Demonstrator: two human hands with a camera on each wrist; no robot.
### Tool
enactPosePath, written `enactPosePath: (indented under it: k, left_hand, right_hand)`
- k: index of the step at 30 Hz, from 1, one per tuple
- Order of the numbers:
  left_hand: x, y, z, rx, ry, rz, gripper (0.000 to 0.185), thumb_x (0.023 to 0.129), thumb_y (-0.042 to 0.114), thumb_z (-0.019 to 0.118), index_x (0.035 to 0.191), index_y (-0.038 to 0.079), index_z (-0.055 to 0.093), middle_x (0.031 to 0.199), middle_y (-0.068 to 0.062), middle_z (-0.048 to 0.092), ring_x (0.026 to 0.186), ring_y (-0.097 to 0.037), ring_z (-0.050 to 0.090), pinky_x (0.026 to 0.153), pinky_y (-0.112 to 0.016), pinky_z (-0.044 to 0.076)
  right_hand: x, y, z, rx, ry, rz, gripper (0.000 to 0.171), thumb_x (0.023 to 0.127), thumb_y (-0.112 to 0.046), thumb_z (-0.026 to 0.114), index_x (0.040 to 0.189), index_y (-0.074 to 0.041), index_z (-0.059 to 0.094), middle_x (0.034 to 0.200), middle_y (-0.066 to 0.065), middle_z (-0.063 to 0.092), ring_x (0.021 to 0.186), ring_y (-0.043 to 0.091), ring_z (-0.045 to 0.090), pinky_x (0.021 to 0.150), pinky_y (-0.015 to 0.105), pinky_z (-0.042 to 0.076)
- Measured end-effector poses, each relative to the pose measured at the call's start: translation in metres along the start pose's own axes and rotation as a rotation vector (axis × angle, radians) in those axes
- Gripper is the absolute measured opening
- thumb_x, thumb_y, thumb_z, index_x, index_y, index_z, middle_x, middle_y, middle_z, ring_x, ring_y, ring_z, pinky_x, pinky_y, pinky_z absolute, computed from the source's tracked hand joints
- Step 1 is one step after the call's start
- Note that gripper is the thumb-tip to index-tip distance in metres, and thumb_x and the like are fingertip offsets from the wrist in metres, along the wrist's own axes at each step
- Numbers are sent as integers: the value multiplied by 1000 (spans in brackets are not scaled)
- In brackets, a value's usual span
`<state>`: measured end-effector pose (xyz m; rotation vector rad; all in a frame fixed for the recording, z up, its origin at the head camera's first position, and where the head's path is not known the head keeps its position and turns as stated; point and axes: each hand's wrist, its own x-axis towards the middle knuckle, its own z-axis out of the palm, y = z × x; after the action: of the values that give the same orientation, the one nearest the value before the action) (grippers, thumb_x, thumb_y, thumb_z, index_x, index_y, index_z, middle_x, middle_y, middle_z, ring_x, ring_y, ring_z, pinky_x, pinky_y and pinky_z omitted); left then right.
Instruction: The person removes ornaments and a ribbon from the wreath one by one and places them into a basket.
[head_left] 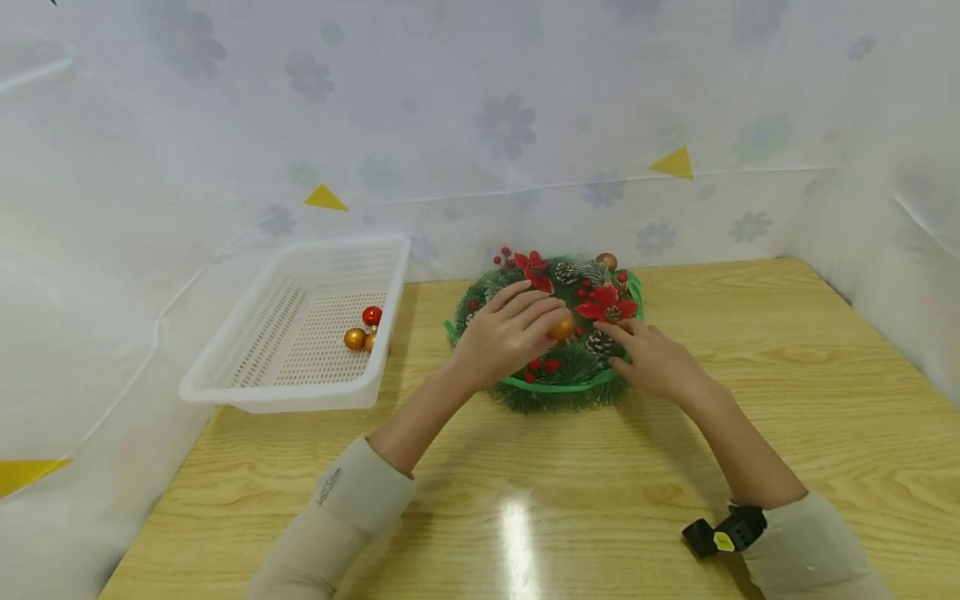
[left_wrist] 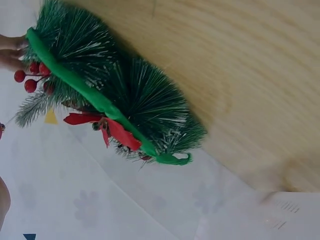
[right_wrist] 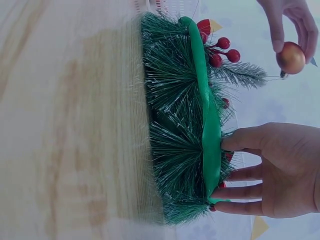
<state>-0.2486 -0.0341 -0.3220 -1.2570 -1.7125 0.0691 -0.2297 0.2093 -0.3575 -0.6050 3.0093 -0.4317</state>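
Observation:
A green Christmas wreath [head_left: 570, 367] lies on the table, trimmed with red poinsettias, berries, pine cones and a green ribbon [right_wrist: 200, 75] along its edge. My left hand [head_left: 501, 335] pinches a gold bauble [right_wrist: 291, 57] between thumb and fingers, held above the wreath with its cap and thin wire pointing toward the greenery. On the wreath's right side, my right hand [head_left: 658, 360] touches the ribboned edge, its fingers mostly straight and spread. Another gold bauble [head_left: 606, 262] sits at the wreath's back right. The left wrist view shows the wreath's side, with the bauble out of sight.
Left of the wreath stands a white plastic basket [head_left: 202, 379] with a red bauble [head_left: 372, 316] and gold baubles [head_left: 355, 339] inside. A flower-printed sheet [head_left: 465, 125] hangs behind the wooden table [head_left: 810, 358]. A black strap device [head_left: 726, 532] is on my right wrist.

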Motion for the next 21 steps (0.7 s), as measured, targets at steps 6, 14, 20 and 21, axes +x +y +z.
enactPosePath:
  k: [6, 14, 20, 21]
  left_hand:
    - [10, -8, 1, 34, 26, -19, 37, 80, 31, 71, 107, 6, 66, 106, -4, 65, 101, -19, 57, 103, -34, 30]
    - [23, -14, -4, 32, 114, -65, 33, 82, 26, 70, 108, 6, 66, 106, -4, 65, 101, -20, 57, 104, -33, 30]
    - [23, -17, -8, 50, 91, -55, 31, 81, 25, 70, 107, 7, 66, 104, -4, 64, 100, -20, 56, 104, -32, 28]
    - [22, -17, -8, 61, 85, -54, 31, 81, 24, 69, 106, 7, 67, 104, -4, 64, 99, -20, 56, 104, -32, 29]
  right_hand:
    - [1, 0, 0, -10, 2, -8, 56, 91, -17, 57, 142, -9, 35, 130, 25, 37, 106, 43, 42, 49, 34, 42]
    - [1, 1, 1, -9, -4, -6, 56, 91, -17, 57, 142, -9, 34, 130, 26, 36, 108, 45, 41, 51, 37, 44]
    - [0, 0, -1, -12, 5, -9, 56, 91, -17, 57, 142, -9, 35, 130, 26, 36, 108, 45, 41, 52, 38, 44]
    - [0, 0, -1, -11, 5, -9, 56, 91, -17, 57, 142, -8, 35, 130, 26, 36, 107, 45, 41, 52, 38, 44]
